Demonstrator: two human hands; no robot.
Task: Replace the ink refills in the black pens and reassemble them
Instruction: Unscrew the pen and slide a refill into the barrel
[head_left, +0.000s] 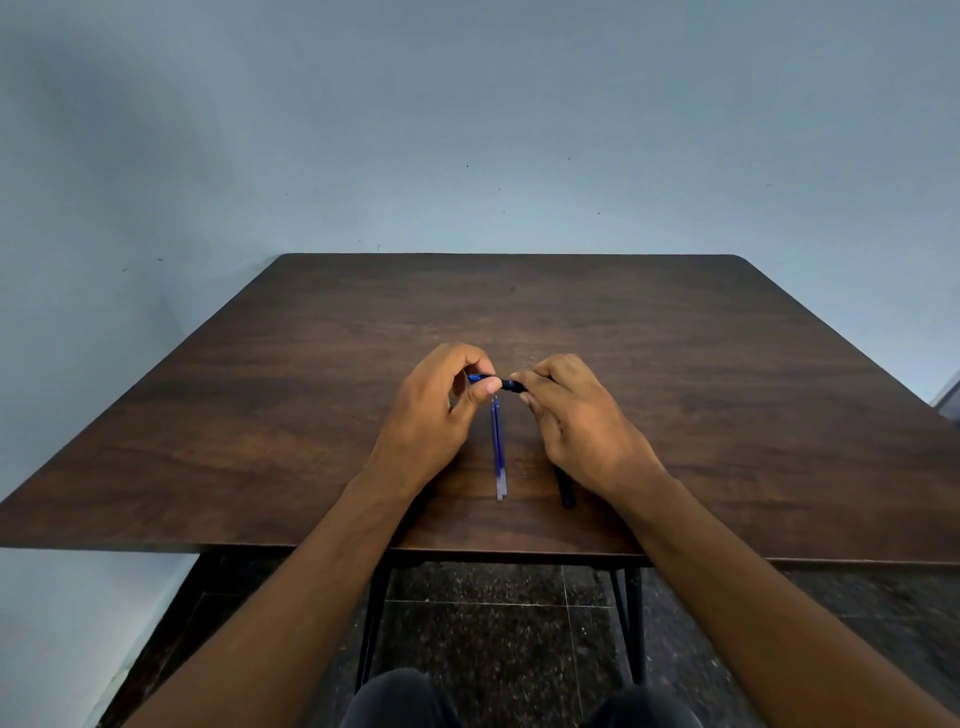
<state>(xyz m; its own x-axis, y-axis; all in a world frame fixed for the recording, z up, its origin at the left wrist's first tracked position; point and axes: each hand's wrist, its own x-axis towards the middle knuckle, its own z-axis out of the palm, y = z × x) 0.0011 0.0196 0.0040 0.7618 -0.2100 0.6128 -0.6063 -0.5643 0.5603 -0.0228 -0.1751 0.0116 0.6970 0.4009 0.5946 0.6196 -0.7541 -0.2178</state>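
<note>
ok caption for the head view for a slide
Both hands, left and right, hold a black pen above blue refills on a wooden table.

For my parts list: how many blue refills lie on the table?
2: refills lie side by side on the table, between the hands. More may be hidden under them.

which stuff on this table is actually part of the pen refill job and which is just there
Part of the job:
- black pen, held between left hand and right hand
- blue refills lying on the table between the hands
- second black pen, partly hidden under the right wrist

Just there:
- wooden table
- blue wall
- speckled floor
</note>
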